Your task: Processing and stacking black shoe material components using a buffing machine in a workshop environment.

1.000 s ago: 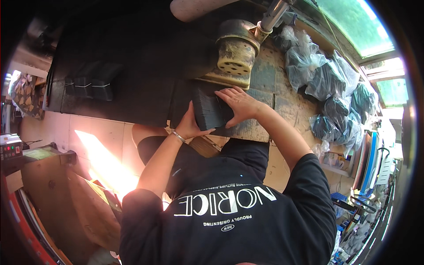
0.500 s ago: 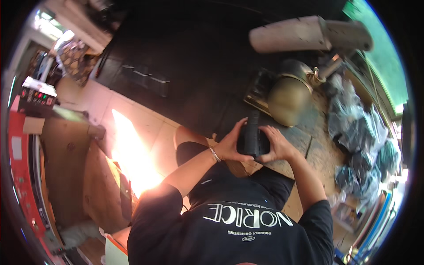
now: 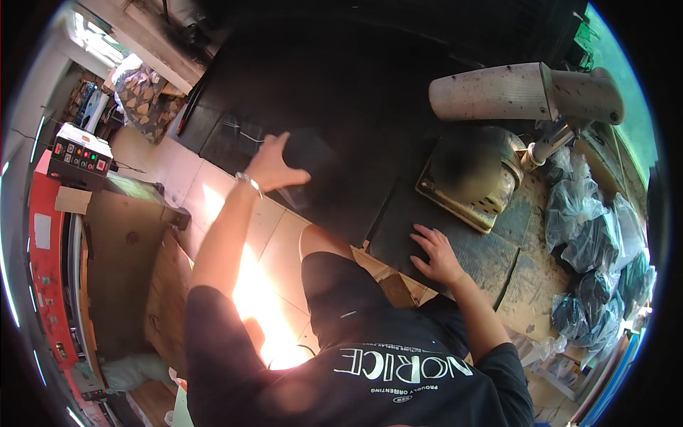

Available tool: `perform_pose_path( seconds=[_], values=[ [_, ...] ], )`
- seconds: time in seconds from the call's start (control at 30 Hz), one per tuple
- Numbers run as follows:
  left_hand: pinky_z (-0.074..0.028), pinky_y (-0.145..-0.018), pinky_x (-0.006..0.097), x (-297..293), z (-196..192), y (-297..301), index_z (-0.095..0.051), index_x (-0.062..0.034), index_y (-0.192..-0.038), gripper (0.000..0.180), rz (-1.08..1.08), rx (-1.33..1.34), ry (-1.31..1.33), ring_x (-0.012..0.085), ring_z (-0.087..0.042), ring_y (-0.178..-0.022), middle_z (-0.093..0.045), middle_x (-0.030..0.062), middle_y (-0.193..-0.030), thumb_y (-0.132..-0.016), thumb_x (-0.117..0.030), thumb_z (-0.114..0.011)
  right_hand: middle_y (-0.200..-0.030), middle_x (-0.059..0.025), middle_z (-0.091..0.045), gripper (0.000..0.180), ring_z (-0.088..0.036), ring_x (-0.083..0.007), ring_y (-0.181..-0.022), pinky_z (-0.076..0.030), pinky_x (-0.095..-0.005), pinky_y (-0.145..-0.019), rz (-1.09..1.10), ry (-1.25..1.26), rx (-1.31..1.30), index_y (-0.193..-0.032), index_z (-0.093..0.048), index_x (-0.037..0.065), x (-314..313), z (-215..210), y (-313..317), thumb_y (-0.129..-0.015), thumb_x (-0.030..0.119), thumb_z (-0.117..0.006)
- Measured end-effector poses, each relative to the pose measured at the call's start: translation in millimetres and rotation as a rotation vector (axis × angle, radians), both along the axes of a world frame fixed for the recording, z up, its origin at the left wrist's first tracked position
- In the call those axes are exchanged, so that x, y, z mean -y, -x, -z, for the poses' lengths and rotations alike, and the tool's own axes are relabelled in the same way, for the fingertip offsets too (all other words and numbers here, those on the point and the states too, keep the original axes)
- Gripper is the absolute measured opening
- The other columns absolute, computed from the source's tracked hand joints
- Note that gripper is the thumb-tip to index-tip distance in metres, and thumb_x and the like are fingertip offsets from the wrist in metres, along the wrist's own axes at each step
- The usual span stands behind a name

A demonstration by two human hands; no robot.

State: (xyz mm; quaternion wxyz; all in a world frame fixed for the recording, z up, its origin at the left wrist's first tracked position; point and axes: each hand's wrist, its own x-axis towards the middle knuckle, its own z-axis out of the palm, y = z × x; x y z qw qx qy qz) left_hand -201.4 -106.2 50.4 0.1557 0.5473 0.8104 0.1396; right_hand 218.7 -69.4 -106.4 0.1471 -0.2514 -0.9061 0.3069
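My left hand (image 3: 274, 167) reaches far out over the dark tabletop, its thumb and fingers spread in a wide curve around a flat black piece (image 3: 311, 147). The piece barely stands out against the black surface, so its outline is hard to make out. Nothing is in my right hand (image 3: 437, 257), which rests with fingers apart on a dark ribbed mat (image 3: 405, 228). Just beyond that hand stands a worn metal machine base (image 3: 466, 178) with a round, darkened middle.
A lamp with a long ribbed cover (image 3: 491, 92) hangs over the machine at upper right. Plastic bags of dark items (image 3: 590, 228) lie along the right side. To the left, beyond bright sunlit floor (image 3: 267, 285), stands a control box with lit buttons (image 3: 80, 156).
Both hands were together around the black piece in front of me. They have parted: my left hand went far left with it, while my right hand let go and settled on the mat.
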Motion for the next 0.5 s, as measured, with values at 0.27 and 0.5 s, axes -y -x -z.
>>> perform_pose_path(
  seconds=[0.27, 0.5],
  values=[
    [-0.042, -0.109, 0.04, -99, 18, 49, -0.049, -0.0023, -0.139, 0.104, -0.078, -0.328, 0.524, 0.0375, -0.048, -0.129, -0.046, 0.0237, -0.139, -0.047, -0.039, -0.08, -0.139, -0.0106, -0.052, 0.045, -0.053, -0.0308, -0.123, -0.038, -0.0473, -0.109, 0.063, -0.046, -0.058, -0.123, -0.06, 0.008, 2, 2, -5, -0.082, 0.024, -0.07],
    [-0.038, -0.111, 0.048, -98, 45, 68, -0.047, -0.0067, -0.141, 0.092, -0.108, -0.489, 0.468, 0.0405, -0.043, -0.132, -0.042, 0.0187, -0.144, -0.06, -0.036, -0.078, -0.14, -0.0114, -0.051, 0.04, -0.052, -0.0292, -0.123, -0.037, -0.0459, -0.109, 0.032, -0.048, -0.152, -0.119, -0.063, 0.008, 0, 15, -1, -0.082, 0.023, -0.068]
  ],
)
